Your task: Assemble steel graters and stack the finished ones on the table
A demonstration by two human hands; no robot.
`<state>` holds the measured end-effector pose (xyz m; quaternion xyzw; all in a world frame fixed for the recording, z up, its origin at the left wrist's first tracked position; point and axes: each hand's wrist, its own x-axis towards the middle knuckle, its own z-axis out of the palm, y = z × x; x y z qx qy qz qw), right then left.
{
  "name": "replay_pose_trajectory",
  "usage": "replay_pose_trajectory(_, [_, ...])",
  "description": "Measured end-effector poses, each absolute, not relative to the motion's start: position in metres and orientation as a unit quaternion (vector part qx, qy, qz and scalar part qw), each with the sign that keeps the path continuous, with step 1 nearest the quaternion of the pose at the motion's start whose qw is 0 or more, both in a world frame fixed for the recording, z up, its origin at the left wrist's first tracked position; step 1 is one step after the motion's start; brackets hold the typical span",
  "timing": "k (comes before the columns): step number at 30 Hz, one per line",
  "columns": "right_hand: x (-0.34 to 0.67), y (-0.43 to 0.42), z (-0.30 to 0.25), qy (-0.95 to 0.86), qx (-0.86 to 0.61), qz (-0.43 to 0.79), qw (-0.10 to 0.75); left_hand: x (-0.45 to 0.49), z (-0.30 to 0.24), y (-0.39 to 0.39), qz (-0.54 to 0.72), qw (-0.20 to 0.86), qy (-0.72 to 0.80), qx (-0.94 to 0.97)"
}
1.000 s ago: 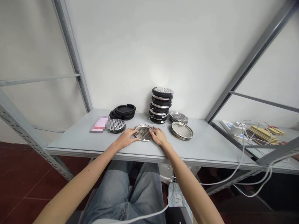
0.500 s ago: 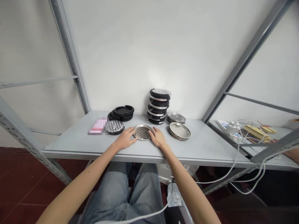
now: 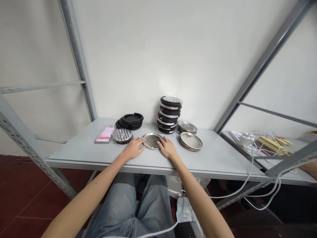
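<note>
A round metal grater plate [image 3: 151, 141] with a raised rim lies flat on the grey tabletop, between my two hands. My left hand [image 3: 133, 148] rests at its left edge, fingers stretched out and fingertips close to the rim. On the other side my right hand [image 3: 168, 148] lies with its fingers extended along the right edge, its thumb over the plate. Left of my left hand is a short stack of grater discs [image 3: 123, 135]. Right of my right hand are stacked smooth metal round pieces [image 3: 191, 141], with more perforated plates [image 3: 187, 127] behind.
Black rings [image 3: 131, 120] are stacked at the back left. A tall stack of black and metal rounds [image 3: 169, 114] stands near the wall. A small wire piece [image 3: 172, 136] lies before it. White cables [image 3: 250, 175] hang at right, near another person's arm [image 3: 309, 168].
The view has shifted slightly. My left fingers have drawn back a little at the plate's left rim; my right hand and the plate stay nearly the same.
</note>
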<state>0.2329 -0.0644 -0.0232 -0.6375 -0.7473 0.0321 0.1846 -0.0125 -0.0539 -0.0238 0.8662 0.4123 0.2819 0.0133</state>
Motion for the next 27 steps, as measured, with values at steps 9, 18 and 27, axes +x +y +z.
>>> replay_pose_trajectory(9, [0.232, -0.0646, -0.0206, -0.743, -0.643, 0.044, 0.18, -0.0143, -0.0249, -0.0524, 0.288, 0.019, 0.403, 0.869])
replay_pose_trajectory(18, [0.233, -0.0659, -0.0207, -0.747, -0.634, 0.034, 0.194, -0.0137, -0.0239, -0.0514, 0.262, 0.027, 0.416, 0.871])
replay_pose_trajectory(27, [0.2337, -0.0664, -0.0184, -0.754, -0.624, 0.048, 0.198, -0.014, -0.025, -0.0504, 0.251, 0.028, 0.429, 0.867])
